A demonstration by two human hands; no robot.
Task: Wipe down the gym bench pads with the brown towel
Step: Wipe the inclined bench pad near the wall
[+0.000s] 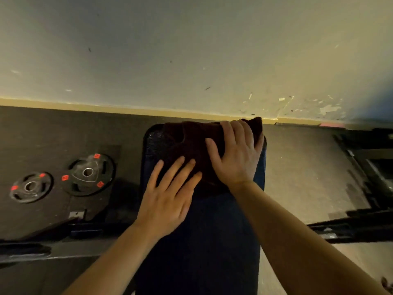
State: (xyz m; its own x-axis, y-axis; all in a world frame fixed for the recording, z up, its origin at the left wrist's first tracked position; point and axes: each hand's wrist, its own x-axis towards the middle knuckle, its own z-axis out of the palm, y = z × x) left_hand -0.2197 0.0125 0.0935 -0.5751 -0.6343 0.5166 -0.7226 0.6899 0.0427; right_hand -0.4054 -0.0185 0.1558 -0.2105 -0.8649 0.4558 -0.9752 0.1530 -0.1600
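Far to the left of our hands we count two weight plates on the dark floor: a smaller plate (31, 186) farthest out and a larger plate (88, 173) nearer to us, each black with red tags around its hole. They lie just beside each other, well apart from the pad.

Next comes our left hand (168, 199), fingers spread and straight, lying flat with its fingertips on the near edge of the brown towel (187, 141) and its palm on the dark blue bench pad (202, 241). We see one pad only, running from under our forearms up toward the wall (191, 50).

The one towel is bunched at the far end of that pad, under and between both hands, its far right corner poking up past the pad's end.

Our right hand (236, 154) sits just right of the left and farther forward, palm down on the towel, fingers reaching over its far edge and slightly bent; we cannot tell whether they grip the cloth or just press it.

Further right, the floor is lighter, and black metal frame parts (370, 167) lie well apart from our right hand.
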